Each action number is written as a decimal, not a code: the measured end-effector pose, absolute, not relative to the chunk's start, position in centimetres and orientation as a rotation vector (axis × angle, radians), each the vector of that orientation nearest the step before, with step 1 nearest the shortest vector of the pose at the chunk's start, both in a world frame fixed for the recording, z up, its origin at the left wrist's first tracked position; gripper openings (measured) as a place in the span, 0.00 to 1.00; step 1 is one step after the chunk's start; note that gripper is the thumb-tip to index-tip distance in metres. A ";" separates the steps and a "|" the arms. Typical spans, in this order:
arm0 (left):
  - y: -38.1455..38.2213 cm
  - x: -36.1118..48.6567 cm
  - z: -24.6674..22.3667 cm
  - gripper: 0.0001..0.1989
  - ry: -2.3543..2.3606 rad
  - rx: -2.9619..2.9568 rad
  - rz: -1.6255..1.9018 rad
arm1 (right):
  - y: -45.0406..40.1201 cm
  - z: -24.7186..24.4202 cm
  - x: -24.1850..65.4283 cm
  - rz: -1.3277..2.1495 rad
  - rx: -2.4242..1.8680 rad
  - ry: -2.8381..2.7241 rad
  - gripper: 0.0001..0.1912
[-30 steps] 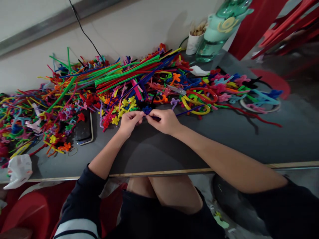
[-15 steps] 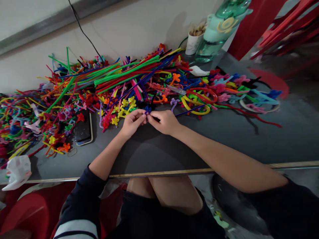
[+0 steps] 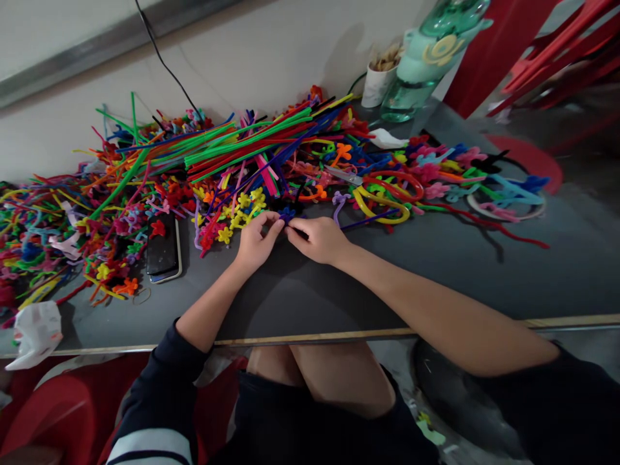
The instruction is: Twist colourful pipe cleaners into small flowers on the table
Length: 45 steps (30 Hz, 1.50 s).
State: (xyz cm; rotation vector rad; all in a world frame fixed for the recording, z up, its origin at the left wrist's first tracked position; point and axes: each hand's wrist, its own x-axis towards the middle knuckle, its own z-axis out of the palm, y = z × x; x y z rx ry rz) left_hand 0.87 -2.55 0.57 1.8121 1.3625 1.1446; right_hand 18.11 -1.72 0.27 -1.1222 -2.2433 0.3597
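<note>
Just past the middle of the dark table (image 3: 310, 303), my left hand (image 3: 260, 240) pinches a small dark blue pipe-cleaner piece (image 3: 287, 215) between thumb and forefinger. My right hand (image 3: 317, 239) is closed at the other side of the same piece, its fingertips close to those of the left. Fine detail of the piece is too small to make out. Yellow pipe-cleaner flowers (image 3: 224, 235) lie beside my left hand. A light purple twisted piece (image 3: 339, 205) lies behind my right hand.
A heap of coloured pipe cleaners (image 3: 252, 145) runs along the wall. A phone (image 3: 163, 255) lies at left, scissors (image 3: 345, 175) behind my right hand. A paper cup (image 3: 378, 84) and green bottle (image 3: 411, 84) stand at the back. White tissue (image 3: 39, 332) hangs over the front edge.
My left fingers have shifted slightly and the loop between thumb and forefinger looks wider. More of the dark blue piece shows between the fingertips.
</note>
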 end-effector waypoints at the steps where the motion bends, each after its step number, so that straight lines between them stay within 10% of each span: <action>1: -2.6 0.9 0.5 0.08 1.364 1.824 1.142 | -1.7 0.2 18.1 0.358 -1.124 -2.249 0.17; 45: -2.6 0.9 0.5 0.10 1.357 1.813 1.197 | -0.8 -0.3 18.3 0.427 -0.850 -1.929 0.12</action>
